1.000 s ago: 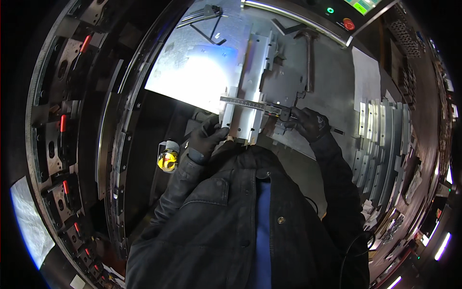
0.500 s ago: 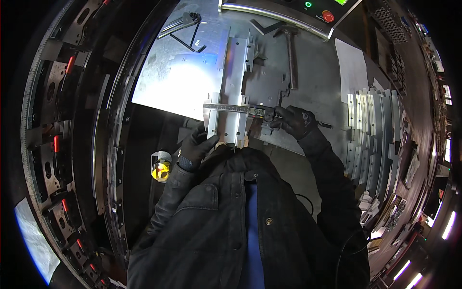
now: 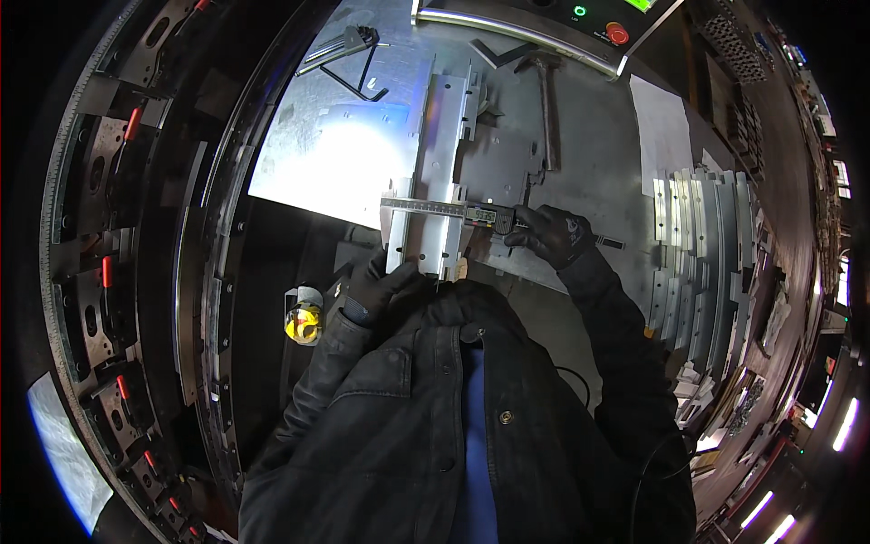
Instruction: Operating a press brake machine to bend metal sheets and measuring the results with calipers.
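A long bent sheet-metal channel (image 3: 439, 145) lies lengthwise on the metal table, its near end by my jacket. Across its near part spans a digital caliper (image 3: 426, 208), with the jaws over the channel's two sides and the lit display to the right. My right hand (image 3: 553, 236), in a dark glove, is closed on the right end of the caliper. My left hand (image 3: 379, 283), also gloved, grips the near left corner of the channel, fingers on its edge.
A hammer (image 3: 549, 113), an angled dark bar (image 3: 500, 53) and a hex key set (image 3: 349, 45) lie farther back. Bent metal parts (image 3: 698, 245) are stacked at right. A control panel (image 3: 544, 23) with a red button borders the far edge. A yellow tape measure (image 3: 304, 319) sits left.
My left hand has shifted slightly down and right along the channel's near end. The caliper and my right hand have moved a little left and down.
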Available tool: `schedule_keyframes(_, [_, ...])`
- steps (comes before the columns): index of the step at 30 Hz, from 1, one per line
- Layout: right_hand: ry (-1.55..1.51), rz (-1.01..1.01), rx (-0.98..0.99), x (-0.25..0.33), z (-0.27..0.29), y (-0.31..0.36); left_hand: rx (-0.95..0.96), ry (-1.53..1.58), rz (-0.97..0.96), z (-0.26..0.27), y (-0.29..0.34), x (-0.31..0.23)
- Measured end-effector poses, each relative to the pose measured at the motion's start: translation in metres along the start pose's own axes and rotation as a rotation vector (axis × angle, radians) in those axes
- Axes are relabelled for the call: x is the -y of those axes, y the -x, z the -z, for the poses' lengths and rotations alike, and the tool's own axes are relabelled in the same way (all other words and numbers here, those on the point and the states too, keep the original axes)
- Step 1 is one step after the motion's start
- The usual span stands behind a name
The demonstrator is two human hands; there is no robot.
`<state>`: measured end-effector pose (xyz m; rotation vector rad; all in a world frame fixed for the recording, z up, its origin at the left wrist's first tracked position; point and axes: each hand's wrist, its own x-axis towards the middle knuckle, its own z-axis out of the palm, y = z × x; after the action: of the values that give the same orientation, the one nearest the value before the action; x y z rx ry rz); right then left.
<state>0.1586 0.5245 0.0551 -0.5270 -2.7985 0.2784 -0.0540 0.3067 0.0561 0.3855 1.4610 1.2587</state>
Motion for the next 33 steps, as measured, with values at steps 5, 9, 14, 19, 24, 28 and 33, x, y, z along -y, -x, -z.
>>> schedule_keyframes(5, [0.004, 0.013, -0.013, 0.015, 0.007, -0.002, -0.004, -0.070, 0.056, 0.006, 0.005, 0.003])
schedule_keyframes(9, [0.017, -0.022, -0.012, 0.023, 0.000, 0.003, -0.033, 0.035, -0.030, 0.008, 0.003, 0.014])
schedule_keyframes(14, [0.135, 0.102, -0.111, -0.005, 0.004, -0.021, -0.128, -0.038, -0.029, -0.004, -0.003, 0.014])
schedule_keyframes(19, [0.086, 0.086, -0.212, -0.044, 0.005, -0.051, -0.177, -0.169, 0.020, 0.016, 0.016, 0.016])
schedule_keyframes(24, [-0.175, -0.215, -0.007, -0.062, -0.009, -0.066, -0.163, -0.360, -0.151, 0.030, 0.023, 0.034])
schedule_keyframes(28, [-0.171, -0.211, 0.068, -0.063, -0.008, -0.076, -0.153, -0.398, -0.179, 0.037, 0.024, 0.040])
schedule_keyframes(33, [-0.196, -0.201, 0.094, -0.064, -0.002, -0.085, -0.156, -0.421, -0.156, 0.038, 0.025, 0.039])
